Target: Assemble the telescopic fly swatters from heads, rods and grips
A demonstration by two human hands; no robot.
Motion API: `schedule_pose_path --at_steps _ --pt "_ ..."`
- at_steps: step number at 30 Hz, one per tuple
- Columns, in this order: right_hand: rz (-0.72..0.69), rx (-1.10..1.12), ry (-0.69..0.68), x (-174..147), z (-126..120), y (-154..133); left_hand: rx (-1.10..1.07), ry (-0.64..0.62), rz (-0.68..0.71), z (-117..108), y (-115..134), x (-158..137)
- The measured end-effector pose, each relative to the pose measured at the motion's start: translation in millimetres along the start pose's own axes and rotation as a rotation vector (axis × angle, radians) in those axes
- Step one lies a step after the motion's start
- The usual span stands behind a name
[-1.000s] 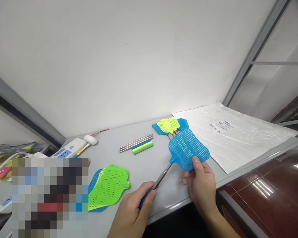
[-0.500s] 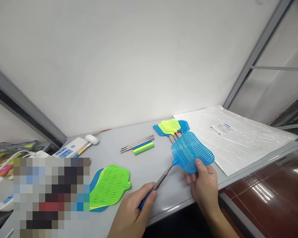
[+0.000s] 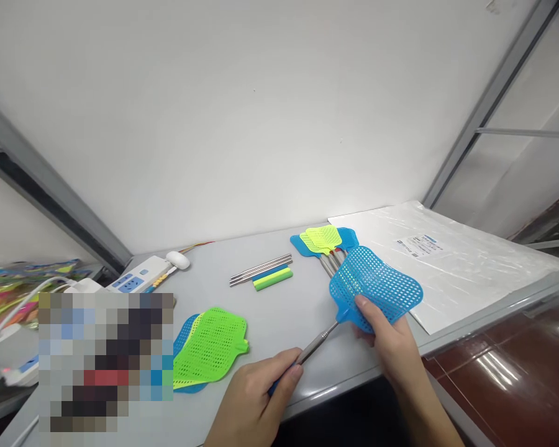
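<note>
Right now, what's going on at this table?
A person holds a blue fly swatter with both hands: the left hand grips its handle, the right hand its mesh head. On the table, loose heads lie at left, metal rods and coloured tubes mid-table, and more swatters beyond.

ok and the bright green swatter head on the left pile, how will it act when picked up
The green swatter head looks thin and full of holes, so probably light and somewhat bendy. Lying flat, it seems unlikely to roll. Overlapping a blue swatter head, it might slide if pushed.
</note>
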State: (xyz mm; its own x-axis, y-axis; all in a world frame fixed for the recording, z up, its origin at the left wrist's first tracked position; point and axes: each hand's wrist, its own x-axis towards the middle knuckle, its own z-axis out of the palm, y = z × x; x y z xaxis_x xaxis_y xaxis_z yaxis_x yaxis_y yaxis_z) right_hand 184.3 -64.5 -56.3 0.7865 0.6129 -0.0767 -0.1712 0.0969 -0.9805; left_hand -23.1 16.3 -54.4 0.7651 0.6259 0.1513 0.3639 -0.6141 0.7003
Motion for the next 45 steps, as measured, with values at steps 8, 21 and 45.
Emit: schedule_pose_path --at_steps 8,21,45 --pt "-0.114 -0.141 -0.324 -10.3 1.9 1.1 -0.09 0.043 -0.007 -4.6 9.1 -4.3" --pt "-0.02 -0.142 -0.514 -17.8 10.3 9.3 -0.096 -0.069 -0.086 -12.5 20.2 -6.2" --pt "-0.345 0.241 0.038 59.5 -43.3 -67.3 0.324 -0.137 -0.096 -24.4 45.0 -3.2"
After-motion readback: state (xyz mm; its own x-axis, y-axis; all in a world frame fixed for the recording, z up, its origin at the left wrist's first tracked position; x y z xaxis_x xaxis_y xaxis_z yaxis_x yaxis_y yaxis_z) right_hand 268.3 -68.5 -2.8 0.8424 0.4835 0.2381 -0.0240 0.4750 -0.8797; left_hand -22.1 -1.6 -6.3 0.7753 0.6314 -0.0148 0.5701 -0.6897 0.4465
